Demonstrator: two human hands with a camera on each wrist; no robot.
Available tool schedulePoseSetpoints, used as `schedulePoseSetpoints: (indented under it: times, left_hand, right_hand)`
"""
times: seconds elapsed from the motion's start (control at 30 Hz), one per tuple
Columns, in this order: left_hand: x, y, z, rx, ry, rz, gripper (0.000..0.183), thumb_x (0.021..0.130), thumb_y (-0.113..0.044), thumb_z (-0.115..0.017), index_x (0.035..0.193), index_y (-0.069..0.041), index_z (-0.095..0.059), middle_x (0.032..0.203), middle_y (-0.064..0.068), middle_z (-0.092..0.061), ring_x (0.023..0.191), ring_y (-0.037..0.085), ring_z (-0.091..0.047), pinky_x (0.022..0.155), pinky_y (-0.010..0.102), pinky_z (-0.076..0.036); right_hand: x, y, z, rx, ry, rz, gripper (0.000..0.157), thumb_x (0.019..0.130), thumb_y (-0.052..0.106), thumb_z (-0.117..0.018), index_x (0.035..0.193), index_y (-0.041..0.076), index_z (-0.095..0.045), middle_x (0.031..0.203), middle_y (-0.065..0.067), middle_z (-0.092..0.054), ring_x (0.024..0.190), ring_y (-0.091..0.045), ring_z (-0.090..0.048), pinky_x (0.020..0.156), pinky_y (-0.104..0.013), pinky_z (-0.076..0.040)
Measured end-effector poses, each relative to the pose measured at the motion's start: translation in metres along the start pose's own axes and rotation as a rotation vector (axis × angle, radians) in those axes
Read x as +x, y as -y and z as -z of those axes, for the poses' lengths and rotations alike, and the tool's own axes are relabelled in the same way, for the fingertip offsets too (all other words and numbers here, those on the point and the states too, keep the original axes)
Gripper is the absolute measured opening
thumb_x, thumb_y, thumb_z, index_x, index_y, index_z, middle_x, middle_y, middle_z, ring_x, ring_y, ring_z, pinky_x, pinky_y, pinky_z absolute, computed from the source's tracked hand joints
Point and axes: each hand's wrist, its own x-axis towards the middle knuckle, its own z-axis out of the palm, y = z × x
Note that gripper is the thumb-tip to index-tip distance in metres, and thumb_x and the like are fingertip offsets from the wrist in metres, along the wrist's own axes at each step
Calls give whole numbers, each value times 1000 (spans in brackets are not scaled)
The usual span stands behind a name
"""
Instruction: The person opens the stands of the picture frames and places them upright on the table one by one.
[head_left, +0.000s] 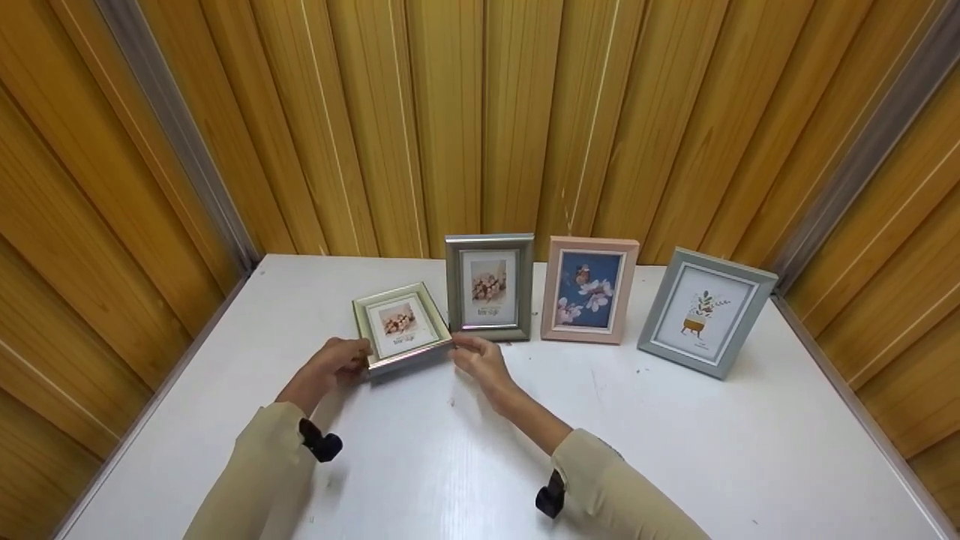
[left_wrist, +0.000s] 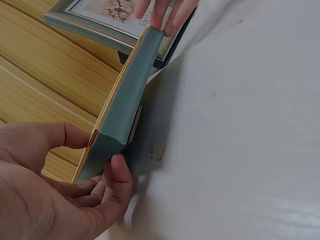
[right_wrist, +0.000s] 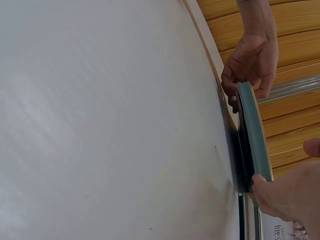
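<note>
A pale gold-green picture frame (head_left: pixel 439 315) with a flower print leans back, its lower edge raised over the white table. My left hand (head_left: pixel 341 358) grips its lower left corner; in the left wrist view the thumb (left_wrist: pixel 75 136) is on the front side and curled fingers (left_wrist: pixel 119 172) are behind. With its fingertips my right hand (head_left: pixel 484 367) holds the lower right corner. The frame's blue-green side (right_wrist: pixel 257 132) shows in the right wrist view. Just right of it stands a darker grey-green picture frame (head_left: pixel 490 330) with a similar flower print.
A pink picture frame (head_left: pixel 546 300) with blossoms on blue stands right of the grey-green one. Further right, a light blue-green picture frame (head_left: pixel 739 337) with a potted-plant print stands at an angle. A wood-patterned wall (head_left: pixel 517 112) rises behind the white table (head_left: pixel 420 465).
</note>
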Motion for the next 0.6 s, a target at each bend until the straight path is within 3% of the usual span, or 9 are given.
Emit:
schedulePoseSetpoints:
  times: [0.13, 0.27, 0.47, 0.6]
  left_hand:
    - [-3, 4, 3, 4, 23, -5, 13, 93, -11, -60, 92, -3, -69, 73, -1, -64, 66, 10, -63, 66, 22, -55]
    - [-6, 7, 6, -5, 45, -9, 16, 92, -9, -62, 103, 2, -65, 81, 0, -65, 74, 10, -65, 72, 23, -59]
    - [-15, 4, 9, -66, 96, -32, 57, 90, -5, -64, 139, 10, -40, 92, 4, -66, 82, 14, -68, 81, 29, -62]
    - [-21, 2, 12, -88, 138, -67, 58, 90, -4, -65, 139, 8, -36, 98, 7, -64, 86, 17, -68, 84, 33, -61]
  right_hand:
    - [1, -2, -1, 102, 13, -15, 51, 96, 4, -53, 141, -17, -45, 149, -34, -46, 138, -44, -51, 114, -41, -46]
    - [0, -3, -2, 135, 11, -22, 50, 97, 3, -51, 142, -19, -44, 147, -36, -47, 138, -46, -50, 112, -42, -47]
    - [2, -1, -2, 118, -19, -38, 47, 98, 3, -54, 141, -15, -47, 141, -33, -54, 131, -42, -58, 108, -38, -52]
    - [2, 2, -1, 74, -24, -47, 48, 97, 5, -61, 141, -11, -50, 137, -26, -58, 116, -29, -67, 102, -33, -55]
